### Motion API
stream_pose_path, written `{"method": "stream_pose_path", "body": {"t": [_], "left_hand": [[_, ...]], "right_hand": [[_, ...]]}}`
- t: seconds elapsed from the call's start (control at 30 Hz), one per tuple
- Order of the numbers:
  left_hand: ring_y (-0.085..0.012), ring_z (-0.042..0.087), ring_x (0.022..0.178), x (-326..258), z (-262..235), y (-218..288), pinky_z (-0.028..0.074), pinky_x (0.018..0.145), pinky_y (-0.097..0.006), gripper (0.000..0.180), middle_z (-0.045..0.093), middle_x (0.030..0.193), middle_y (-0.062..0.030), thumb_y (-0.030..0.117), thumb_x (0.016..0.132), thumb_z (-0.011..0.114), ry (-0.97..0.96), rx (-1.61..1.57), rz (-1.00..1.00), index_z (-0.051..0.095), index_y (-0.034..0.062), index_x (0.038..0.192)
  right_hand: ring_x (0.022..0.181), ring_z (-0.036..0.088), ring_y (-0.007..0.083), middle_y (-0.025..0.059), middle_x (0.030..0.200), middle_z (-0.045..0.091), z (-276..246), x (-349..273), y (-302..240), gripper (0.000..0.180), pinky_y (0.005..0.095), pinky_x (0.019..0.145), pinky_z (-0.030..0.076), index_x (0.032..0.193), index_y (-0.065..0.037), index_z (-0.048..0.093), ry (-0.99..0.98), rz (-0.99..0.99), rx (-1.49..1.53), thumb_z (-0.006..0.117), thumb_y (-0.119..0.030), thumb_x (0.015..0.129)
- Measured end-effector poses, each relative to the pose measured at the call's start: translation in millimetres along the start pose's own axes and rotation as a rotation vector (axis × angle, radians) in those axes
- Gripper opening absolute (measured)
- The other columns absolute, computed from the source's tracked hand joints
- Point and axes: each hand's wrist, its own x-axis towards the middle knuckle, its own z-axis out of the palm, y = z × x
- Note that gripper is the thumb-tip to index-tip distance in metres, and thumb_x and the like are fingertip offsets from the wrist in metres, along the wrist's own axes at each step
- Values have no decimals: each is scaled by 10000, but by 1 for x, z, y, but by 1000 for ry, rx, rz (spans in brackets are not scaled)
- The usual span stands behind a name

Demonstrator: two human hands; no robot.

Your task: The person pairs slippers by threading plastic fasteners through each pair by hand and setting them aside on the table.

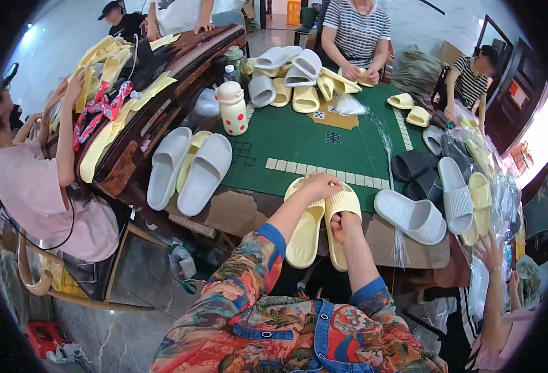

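Note:
A pair of pale yellow slippers lies at the near edge of the table, toes pointing away from me: a left yellow slipper (304, 233) and a right yellow slipper (338, 252). My left hand (320, 186) reaches across the straps, thumb and fingers pinched together over the right slipper; what they pinch is too small to make out. My right hand (347, 227) is curled at the foot opening of that slipper, its fingertips partly hidden under the strap. A grey slipper (411, 217) lies to the right of the pair.
Grey slippers (207, 174) stand to the left, near a white spotted bottle (231, 109). A slipper pile (286, 78) covers the table's far side before a person in stripes (356, 31). Black slippers (417, 174) and clear plastic bags (504, 199) crowd the right. Other people work around.

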Motion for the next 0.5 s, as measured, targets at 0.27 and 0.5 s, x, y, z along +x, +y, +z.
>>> {"method": "stream_pose_path", "body": {"t": [0.27,0.5], "left_hand": [[-115,563,711,5,-11,-31,439,624,-262,142,612,759,-44,148,812,588,529,-869,-161,602,11,845],[-323,560,747,-83,-27,37,440,658,-408,264,572,796,-147,238,838,529,686,26,195,557,19,983]], "right_hand": [[477,370,87,9,658,453,9,0,0,127,209,369,254,905,-84,509,50,-88,11,400,-27,875],[477,387,99,22,659,463,1,-1,0,153,215,367,274,879,-71,507,-11,-120,60,368,-8,868]]}}
